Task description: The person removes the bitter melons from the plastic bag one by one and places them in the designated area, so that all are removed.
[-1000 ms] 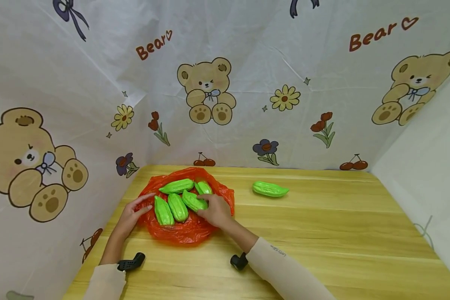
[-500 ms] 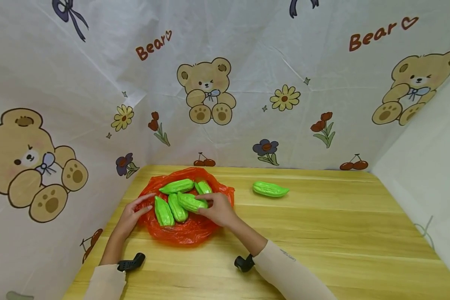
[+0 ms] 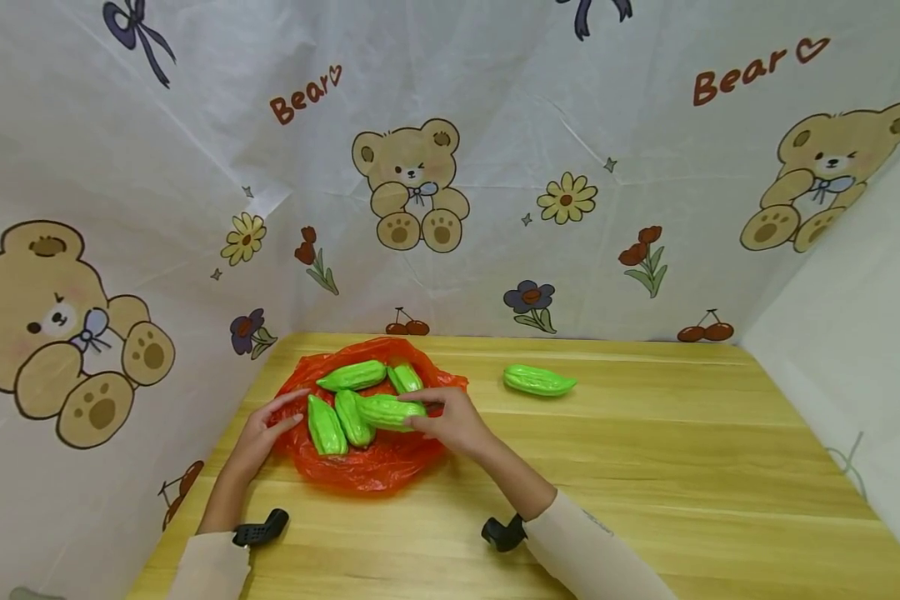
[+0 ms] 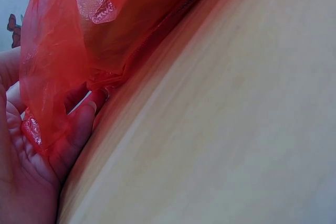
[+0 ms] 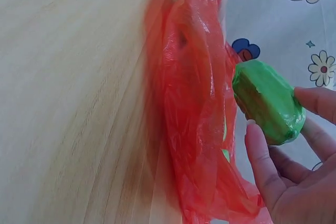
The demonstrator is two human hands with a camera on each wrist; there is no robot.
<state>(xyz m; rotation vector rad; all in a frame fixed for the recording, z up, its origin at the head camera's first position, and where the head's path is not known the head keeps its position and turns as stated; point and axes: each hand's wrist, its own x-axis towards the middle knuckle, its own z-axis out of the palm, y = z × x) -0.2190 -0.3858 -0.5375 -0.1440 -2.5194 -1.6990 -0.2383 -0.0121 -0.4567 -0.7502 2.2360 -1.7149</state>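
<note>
1. Your right hand (image 3: 457, 421) pinches the held vegetable (image 3: 386, 412), green and ridged, by its right end: thumb on the near side, fingers on the far side. That end grip probably leaves your knuckles clear of the crowded pieces.
2. The held vegetable is over the right part of the red bag (image 3: 360, 477). Its free end overlaps a neighbour in the head view; whether the two touch, you can't tell.
3. Your left hand (image 3: 258, 429) is well apart from the right, thumb and fingers curled round the bag's left edge with film lying against the palm. This looks meant to steady thin, slippery plastic; how firm the hold is doesn't show.
4. The bag's mouth is spread wide, likely giving your right hand room. Four other vegetables (image 3: 326, 425) lie inside.
5. A lone vegetable (image 3: 539, 380) lies on the counter (image 3: 645, 467), right of the bag and apart from it.
</note>
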